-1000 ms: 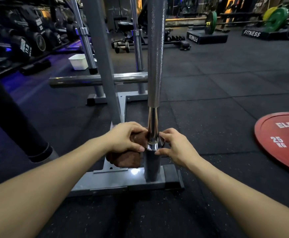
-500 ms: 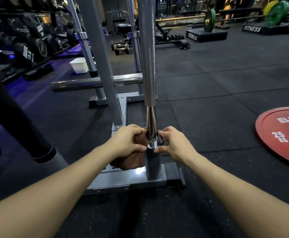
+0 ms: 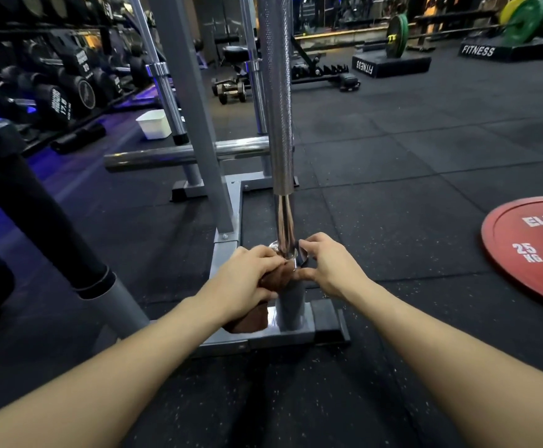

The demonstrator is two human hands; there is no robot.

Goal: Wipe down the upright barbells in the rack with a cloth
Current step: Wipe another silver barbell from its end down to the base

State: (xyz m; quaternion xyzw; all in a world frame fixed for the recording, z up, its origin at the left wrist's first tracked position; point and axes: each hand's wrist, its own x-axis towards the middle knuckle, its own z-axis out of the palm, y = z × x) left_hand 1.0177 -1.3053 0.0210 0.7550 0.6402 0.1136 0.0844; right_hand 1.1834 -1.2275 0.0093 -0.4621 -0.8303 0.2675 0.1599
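dumbbells (image 3: 60, 101): racked along the far left wall, black ones, pretty dim over there
white tub (image 3: 154, 123): sitting on the floor just past the rack
rack (image 3: 231, 202): grey steel frame, base flat on the rubber floor, slanted post going up
left hand (image 3: 247, 282): curled around a brown cloth (image 3: 250, 320), pressing it against the left side of the bar right at the collar
barbell (image 3: 275, 92): standing upright in the front socket of the rack, knurled up top, shiny smooth bit lower down
right hand (image 3: 328, 268): thumb and fingers pinching the bar's collar from the right side
red plate (image 3: 535, 250): 25 KG, lying flat on the floor well off to the right
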